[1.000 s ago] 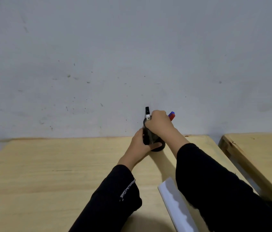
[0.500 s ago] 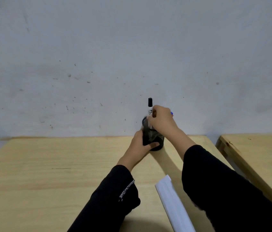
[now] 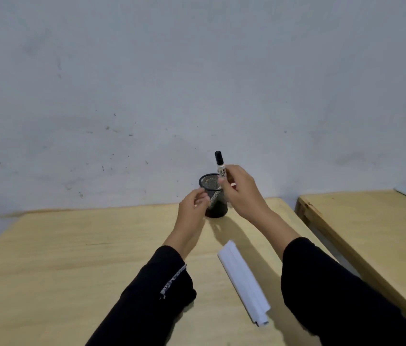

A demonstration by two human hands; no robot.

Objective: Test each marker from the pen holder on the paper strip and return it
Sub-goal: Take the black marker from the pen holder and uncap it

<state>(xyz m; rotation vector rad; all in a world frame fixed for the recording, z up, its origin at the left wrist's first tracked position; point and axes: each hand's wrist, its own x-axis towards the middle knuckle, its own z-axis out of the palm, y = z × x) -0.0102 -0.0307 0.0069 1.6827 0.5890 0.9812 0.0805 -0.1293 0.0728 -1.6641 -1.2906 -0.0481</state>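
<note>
Our right hand [image 3: 240, 193] pinches the marker [image 3: 220, 166] by its barrel. It stands upright, black cap on top, just above the holder [image 3: 211, 196], which sits at the tabletop's [image 3: 72, 258] far edge, towards the right. Our left hand [image 3: 193, 208] hangs just beside the holder with its fingers loosely curled round nothing; we cannot tell whether they touch the mesh.

We judge the step to be carrying the marker to the strip [image 3: 244, 280], which lies slantwise near the front right corner. We should bring the left hand over to pull the cap straight off. Then we should pin the strip flat near one end, since light paper will likely slide under the tip, and draw one short stroke.

The tabletop is pale wood. A second table [image 3: 371, 233] stands just to the right, and a scuffed grey wall [image 3: 197, 71] rises behind both.
</note>
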